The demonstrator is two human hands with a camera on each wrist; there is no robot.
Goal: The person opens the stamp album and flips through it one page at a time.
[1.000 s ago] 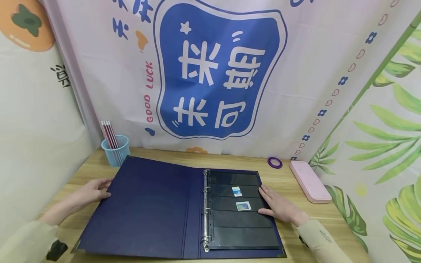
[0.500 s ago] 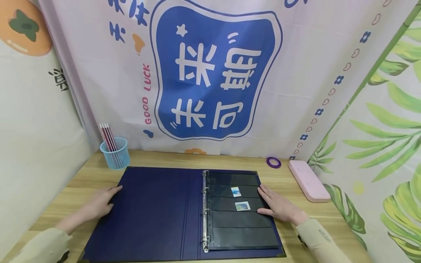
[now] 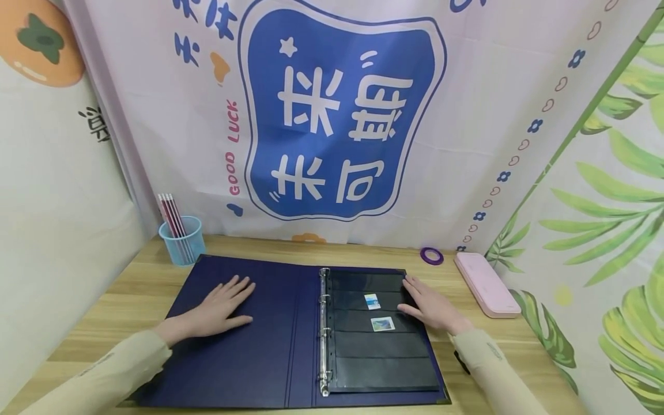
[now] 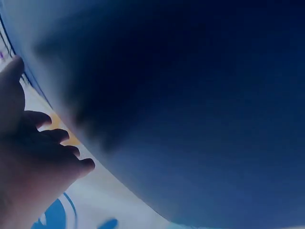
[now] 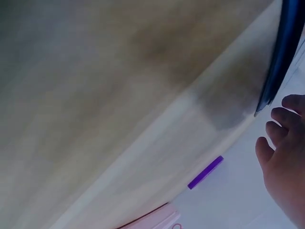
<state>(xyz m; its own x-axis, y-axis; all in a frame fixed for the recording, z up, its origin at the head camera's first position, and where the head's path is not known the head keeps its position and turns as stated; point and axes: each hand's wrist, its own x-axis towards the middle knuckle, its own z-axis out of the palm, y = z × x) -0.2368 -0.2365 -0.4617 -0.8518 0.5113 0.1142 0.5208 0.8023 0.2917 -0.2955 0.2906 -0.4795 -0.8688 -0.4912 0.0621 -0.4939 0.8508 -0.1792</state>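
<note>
A dark navy ring binder (image 3: 249,369) lies opened out, a metal ring spine (image 3: 324,334) running down its middle. On its right side is a black stamp page (image 3: 384,374) with horizontal pocket strips. Two small stamps sit in it: a blue-and-white stamp (image 3: 372,301) and, lower, a green-blue stamp (image 3: 383,324). My left hand (image 3: 218,308) is over the bare inside cover, palm down with fingers spread and nothing in them. My right hand (image 3: 430,302) lies at the page's right edge, fingers extended over the margin, thumb pointing toward the lower stamp.
A light blue mesh cup (image 3: 183,242) of pencils stands behind the binder's left corner. At the back right are a purple tape roll (image 3: 432,256) and a pink pencil case (image 3: 487,285). A printed cloth (image 3: 467,115) hangs behind the wooden table (image 3: 280,248).
My left hand has left the cover's outer edge and moved right, over the inside cover. The raised cover came down, then its far corner shifted up slightly. My right hand slid slightly up the page edge.
</note>
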